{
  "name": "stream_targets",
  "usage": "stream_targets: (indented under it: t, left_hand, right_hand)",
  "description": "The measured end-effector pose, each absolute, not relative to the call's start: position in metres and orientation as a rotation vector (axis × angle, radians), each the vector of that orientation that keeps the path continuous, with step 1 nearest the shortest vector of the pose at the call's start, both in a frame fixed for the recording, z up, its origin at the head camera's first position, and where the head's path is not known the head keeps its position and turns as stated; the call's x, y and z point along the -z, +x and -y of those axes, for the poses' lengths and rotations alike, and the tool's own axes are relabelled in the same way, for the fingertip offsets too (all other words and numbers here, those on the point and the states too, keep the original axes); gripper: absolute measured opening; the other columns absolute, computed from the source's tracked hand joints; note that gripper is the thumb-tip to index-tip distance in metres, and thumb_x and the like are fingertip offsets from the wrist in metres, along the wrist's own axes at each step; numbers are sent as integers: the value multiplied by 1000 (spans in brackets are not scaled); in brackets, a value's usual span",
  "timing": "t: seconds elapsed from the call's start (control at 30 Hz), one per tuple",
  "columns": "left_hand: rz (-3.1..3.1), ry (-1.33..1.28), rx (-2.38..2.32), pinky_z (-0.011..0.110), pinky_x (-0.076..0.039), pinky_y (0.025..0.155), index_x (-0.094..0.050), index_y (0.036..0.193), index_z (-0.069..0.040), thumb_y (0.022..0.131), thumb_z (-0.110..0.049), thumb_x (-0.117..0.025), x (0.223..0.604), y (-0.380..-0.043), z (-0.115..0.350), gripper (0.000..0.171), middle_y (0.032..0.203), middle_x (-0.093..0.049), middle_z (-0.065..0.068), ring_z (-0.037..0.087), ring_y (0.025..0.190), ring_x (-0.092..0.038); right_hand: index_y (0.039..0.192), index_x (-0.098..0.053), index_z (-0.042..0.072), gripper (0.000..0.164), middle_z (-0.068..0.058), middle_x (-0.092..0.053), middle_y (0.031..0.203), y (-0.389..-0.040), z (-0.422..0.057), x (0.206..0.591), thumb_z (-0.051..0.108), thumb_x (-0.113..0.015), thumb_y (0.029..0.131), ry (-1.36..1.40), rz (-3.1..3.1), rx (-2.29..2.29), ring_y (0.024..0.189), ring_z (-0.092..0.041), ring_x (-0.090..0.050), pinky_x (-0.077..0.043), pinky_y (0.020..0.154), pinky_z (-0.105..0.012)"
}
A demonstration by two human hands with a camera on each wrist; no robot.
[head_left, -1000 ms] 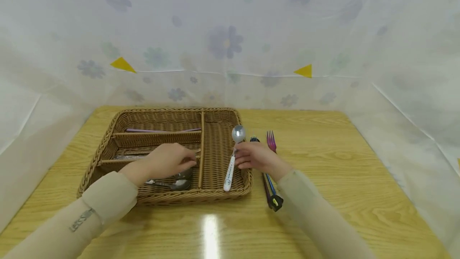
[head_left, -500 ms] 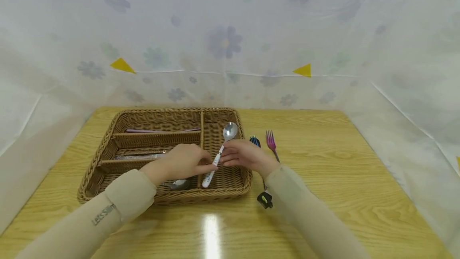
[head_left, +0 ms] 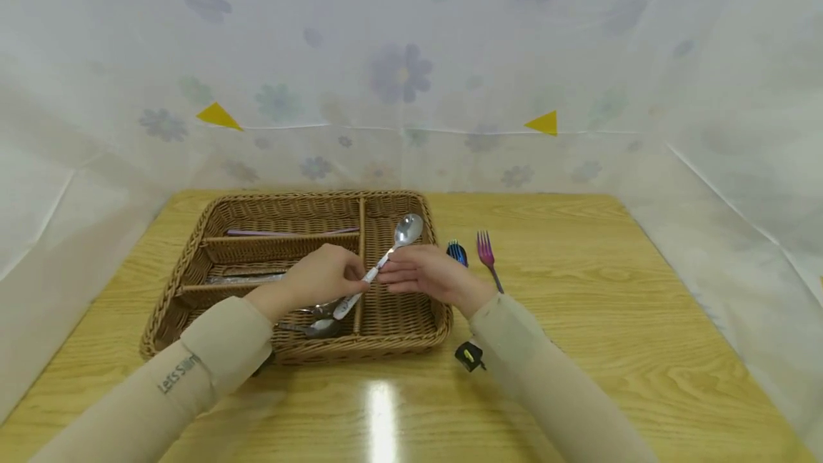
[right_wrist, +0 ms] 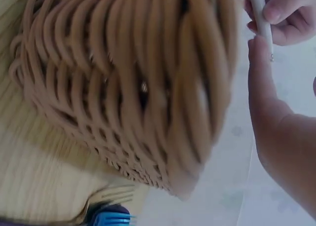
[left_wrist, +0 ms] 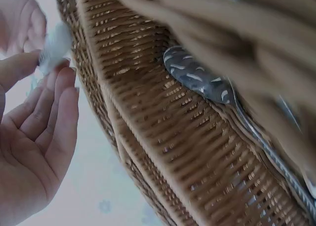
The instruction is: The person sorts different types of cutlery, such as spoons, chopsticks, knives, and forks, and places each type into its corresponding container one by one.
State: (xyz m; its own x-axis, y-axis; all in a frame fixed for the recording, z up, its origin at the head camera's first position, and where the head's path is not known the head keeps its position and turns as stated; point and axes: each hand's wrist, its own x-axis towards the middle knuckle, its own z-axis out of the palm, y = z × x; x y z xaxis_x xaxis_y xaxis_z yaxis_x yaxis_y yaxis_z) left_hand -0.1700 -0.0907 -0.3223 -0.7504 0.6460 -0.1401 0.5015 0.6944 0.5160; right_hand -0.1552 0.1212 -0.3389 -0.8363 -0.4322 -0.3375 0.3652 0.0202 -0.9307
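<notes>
Spoon [head_left: 371, 274] tilted over basket [head_left: 403, 343]. Left hand [head_left: 321, 276] grip clamped on it; right hand [head_left: 427, 274] alongside, fingers straight, contact unclear. Purple fork [head_left: 486, 252] on bench [head_left: 591, 291].

Two hands [head_left: 324, 274] [head_left: 437, 276] are seen at six o'clock, at least three spoons [head_left: 408, 229] at seven, one basket [head_left: 398, 344] at eight, two forks [head_left: 485, 252] at four.

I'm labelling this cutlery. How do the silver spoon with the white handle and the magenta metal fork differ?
The silver metal spoon with the white handle is pinched in the left hand above the brown wicker basket; the magenta metal fork lies on the wooden table. The spoon ends in a rounded bowl, the fork in separate tines. The spoon's head is silver, the fork's magenta. Both heads point away from the person.
</notes>
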Motion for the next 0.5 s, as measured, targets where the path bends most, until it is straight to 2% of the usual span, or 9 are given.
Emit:
stream_targets:
  t: [0.1, 0.37, 0.5]
  left_hand:
    - [-2567, 879, -711, 26, -53, 62, -70, 90, -7, 90, -19, -63, 322, -173, 101, 14, 81, -70, 3, 7, 65, -62]
    - [-2590, 890, -589, 26, -48, 59, -69, 95, -4, 90, -16, -61, 323, -176, 144, 15, 79, -67, 2, 6, 61, -56]
    - [-2609, 911, -508, 25, -45, 57, -70, 92, -6, 90, -15, -62, 321, -175, 166, 12, 75, -64, -1, 5, 59, -52]
  right_hand:
    - [134, -40, -9, 46, -29, -50, 131, -155, -127, 342, 20, -44, 98, -93, -1812, 1799, 114, -32, -59, -49, 96, -39]
    - [138, -37, -8, 49, -28, -50, 132, -150, -177, 350, 23, -42, 100, -23, -1898, 1806, 97, -14, -65, -52, 91, -33]
    - [137, -37, -9, 52, -18, -61, 119, -149, -204, 353, 27, -43, 100, 0, -1976, 1791, 96, -12, -65, -51, 92, -33]
